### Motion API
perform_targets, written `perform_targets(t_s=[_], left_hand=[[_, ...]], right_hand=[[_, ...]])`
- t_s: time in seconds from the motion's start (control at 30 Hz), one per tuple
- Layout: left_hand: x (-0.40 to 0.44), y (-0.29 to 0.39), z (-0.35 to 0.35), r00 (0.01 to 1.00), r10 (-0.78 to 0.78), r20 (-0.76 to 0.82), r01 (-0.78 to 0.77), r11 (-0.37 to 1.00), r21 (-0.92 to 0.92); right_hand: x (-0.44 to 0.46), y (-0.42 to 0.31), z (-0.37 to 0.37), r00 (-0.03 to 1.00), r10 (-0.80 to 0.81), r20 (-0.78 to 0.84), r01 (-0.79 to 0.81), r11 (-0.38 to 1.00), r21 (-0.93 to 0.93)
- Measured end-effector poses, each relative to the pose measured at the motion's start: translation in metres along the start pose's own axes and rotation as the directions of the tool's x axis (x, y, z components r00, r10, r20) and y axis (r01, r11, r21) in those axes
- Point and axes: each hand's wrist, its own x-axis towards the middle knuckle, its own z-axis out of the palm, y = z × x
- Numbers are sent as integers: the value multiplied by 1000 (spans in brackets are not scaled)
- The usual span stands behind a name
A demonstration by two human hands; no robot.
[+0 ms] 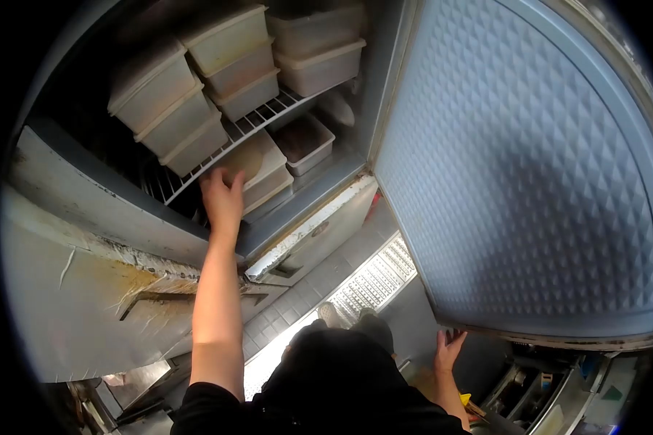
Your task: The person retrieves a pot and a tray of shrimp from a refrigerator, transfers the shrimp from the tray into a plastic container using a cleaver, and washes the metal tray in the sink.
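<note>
My left hand reaches into the open fridge, below the wire shelf. Its thumb and fingers are apart, beside a lidded white container on the lower level; whether the fingertips touch it I cannot tell. To the right of that container stands an uncovered white tub with dark contents. My right hand is at the bottom edge of the fridge door, fingers apart and against or very near that edge, gripping nothing visible.
Stacks of lidded white containers fill the wire shelf. The door, with a quilted inner panel, stands wide open on the right. A worn lower cabinet front sits under the opening. A bright perforated strip crosses the floor near my feet.
</note>
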Motion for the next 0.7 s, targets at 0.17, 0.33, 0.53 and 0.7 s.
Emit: perform_targets(t_s=[0.17, 0.33, 0.53, 0.7], left_hand=[[-36, 23, -24, 997, 61, 36, -61, 998, 6], [-72, 98, -57, 967, 203, 153, -189, 977, -102], [-75, 206, -81, 906, 301, 297, -186, 915, -359], [-22, 299, -113, 917, 350, 189, -175, 781, -600]], right_hand=[[7, -7, -6, 1000, 13, -16, -12, 999, 45], [22, -13, -26, 999, -33, -3, 33, 998, 58], [47, -5, -68, 998, -53, 41, 52, 998, 34], [55, -7, -98, 995, -65, 77, 61, 997, 56]])
